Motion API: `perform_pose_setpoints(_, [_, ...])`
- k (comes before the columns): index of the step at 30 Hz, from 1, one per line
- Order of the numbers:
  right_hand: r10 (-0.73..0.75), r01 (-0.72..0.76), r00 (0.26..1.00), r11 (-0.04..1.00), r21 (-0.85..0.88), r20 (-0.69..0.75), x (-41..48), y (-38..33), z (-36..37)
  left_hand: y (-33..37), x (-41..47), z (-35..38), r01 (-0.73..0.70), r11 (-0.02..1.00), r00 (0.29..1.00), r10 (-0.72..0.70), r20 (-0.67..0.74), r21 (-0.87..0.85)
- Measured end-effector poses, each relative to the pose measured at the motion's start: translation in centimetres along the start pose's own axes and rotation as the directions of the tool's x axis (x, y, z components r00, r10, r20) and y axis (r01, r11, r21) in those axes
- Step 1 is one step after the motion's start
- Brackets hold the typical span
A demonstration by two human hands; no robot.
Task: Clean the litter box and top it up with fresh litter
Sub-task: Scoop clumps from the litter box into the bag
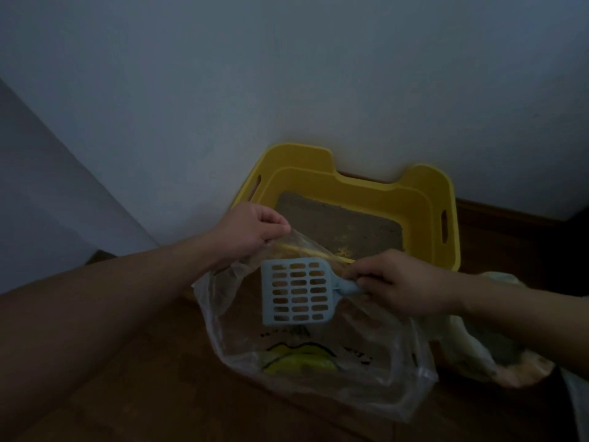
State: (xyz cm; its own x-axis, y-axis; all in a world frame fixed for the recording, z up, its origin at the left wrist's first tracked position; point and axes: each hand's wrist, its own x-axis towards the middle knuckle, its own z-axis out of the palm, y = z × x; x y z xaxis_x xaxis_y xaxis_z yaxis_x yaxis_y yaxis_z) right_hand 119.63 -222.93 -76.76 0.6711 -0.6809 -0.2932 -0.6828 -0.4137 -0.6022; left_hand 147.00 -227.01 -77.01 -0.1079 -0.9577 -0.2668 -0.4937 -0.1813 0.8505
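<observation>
A yellow litter box (417, 199) stands against the white wall, with grey-brown litter (344, 228) in its bottom. In front of it a clear plastic bag (318, 371) with a yellow and black print hangs open over the floor. My left hand (251, 231) pinches the bag's upper rim. My right hand (401, 285) grips the handle of a light blue slotted scoop (294, 291), whose blade sits over the bag's mouth, with yellowish bits showing through its slots.
The floor (165, 393) is dark wood, with a wooden skirting board (497, 212) along the wall. A second, pale crumpled bag (478, 355) with light-coloured contents lies on the floor at the right. The scene is dim.
</observation>
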Motion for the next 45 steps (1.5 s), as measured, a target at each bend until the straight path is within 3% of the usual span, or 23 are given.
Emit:
perform_pose_setpoints(4, [0.066,-0.037,0.988,0.977,0.209,-0.137,-0.2,0.6,-1.1,0.5,-0.1,-0.2,0.022,0.999,1.0,-0.022,0.004,-0.039])
perform_pose_setpoints(8, [0.09,0.034,0.946,0.927,0.373,-0.31,0.0,1.2,-2.2,0.6,0.0,0.0,0.049,0.995,0.999,-0.05,-0.009,-0.082])
perform_pose_setpoints(15, [0.289,-0.073,0.843,0.897,0.436,-0.454,2.6,1.7,-2.9,-0.5,0.6,0.3,0.076,0.995,0.997,-0.078,-0.015,-0.068])
perform_pose_setpoints(20, [0.468,-0.245,0.782,0.838,0.488,-0.411,6.4,3.0,-1.7,-0.2,1.0,0.3,0.039,0.996,0.999,-0.04,-0.018,-0.083])
perform_pose_setpoints(32, [0.592,-0.388,0.74,0.764,0.516,-0.319,18.8,4.3,1.5,-2.6,2.0,-0.2,-0.01,0.993,0.999,0.004,-0.053,-0.116])
perform_pose_setpoints(36, [0.557,-0.417,0.786,0.798,0.434,-0.268,20.4,4.3,2.6,-3.1,2.4,-0.5,-0.021,0.991,0.997,0.011,-0.077,-0.13])
perform_pose_setpoints(39, [0.532,-0.443,0.836,0.799,0.408,-0.136,20.8,4.5,3.0,-3.3,2.8,-0.6,-0.026,0.991,0.996,0.015,-0.089,-0.132])
perform_pose_setpoints(45, [0.377,-0.368,0.925,0.865,0.342,0.041,20.6,4.3,2.6,-3.5,3.0,-0.4,-0.004,0.99,0.997,-0.008,-0.079,-0.142])
